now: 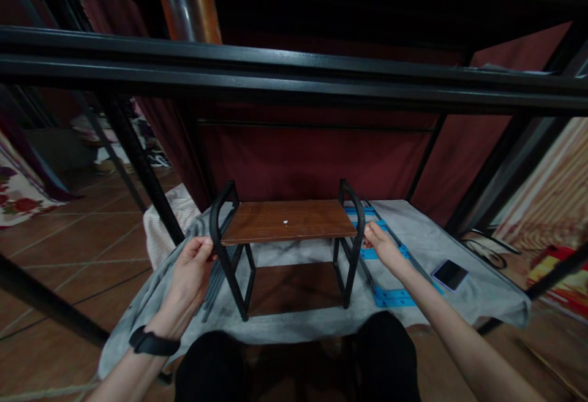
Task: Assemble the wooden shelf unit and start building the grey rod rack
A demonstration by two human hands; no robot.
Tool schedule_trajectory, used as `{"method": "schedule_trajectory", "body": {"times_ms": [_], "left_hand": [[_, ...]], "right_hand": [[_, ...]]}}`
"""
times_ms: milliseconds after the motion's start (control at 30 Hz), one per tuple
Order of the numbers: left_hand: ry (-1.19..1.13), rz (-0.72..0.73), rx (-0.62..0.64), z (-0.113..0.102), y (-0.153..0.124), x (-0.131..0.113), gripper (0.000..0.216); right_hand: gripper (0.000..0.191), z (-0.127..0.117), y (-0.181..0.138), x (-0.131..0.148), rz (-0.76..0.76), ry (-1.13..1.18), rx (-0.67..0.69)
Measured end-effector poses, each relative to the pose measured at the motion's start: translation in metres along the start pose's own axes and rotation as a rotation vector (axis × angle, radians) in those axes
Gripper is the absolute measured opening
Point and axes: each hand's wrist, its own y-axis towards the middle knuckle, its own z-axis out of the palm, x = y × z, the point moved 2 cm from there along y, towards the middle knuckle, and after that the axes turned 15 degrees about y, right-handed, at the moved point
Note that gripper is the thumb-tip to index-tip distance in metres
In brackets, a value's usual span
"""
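A small rack with a brown wooden shelf (289,220) and black metal side frames stands on a grey cloth (441,249) on the floor in front of me. My left hand (195,267) is closed on the rack's left black frame (220,230). My right hand (381,244) pinches the right black frame (356,230) at shelf height. A small white dot lies on the shelf top. A lower brown board shows beneath the shelf.
A black smartphone (450,274) lies on the cloth at the right. Blue perforated strips (392,296) lie beside the rack's right leg. A black metal bar (294,74) crosses the view overhead, with slanted black posts at left and right. Tiled floor lies to the left.
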Motion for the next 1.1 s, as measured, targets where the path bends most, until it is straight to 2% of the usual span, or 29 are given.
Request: {"method": "schedule_trajectory", "body": {"times_ms": [167,300,667,1100], "left_hand": [[-0.015,-0.003,0.018,0.008,-0.006,-0.004,0.051],[0.001,-0.006,0.041,0.013,-0.01,-0.007,0.047],[0.026,0.038,0.035,0.011,-0.013,-0.011,0.04],[0.037,0.052,0.016,0.008,-0.014,-0.003,0.039]], "right_hand": [[0.064,-0.014,0.004,-0.003,0.06,-0.052,-0.036],[0.062,-0.021,0.005,0.002,0.126,-0.068,-0.005],[0.057,-0.02,0.001,0.014,0.243,0.048,0.023],[0.062,-0.019,-0.002,0.02,0.252,0.08,0.007]]}}
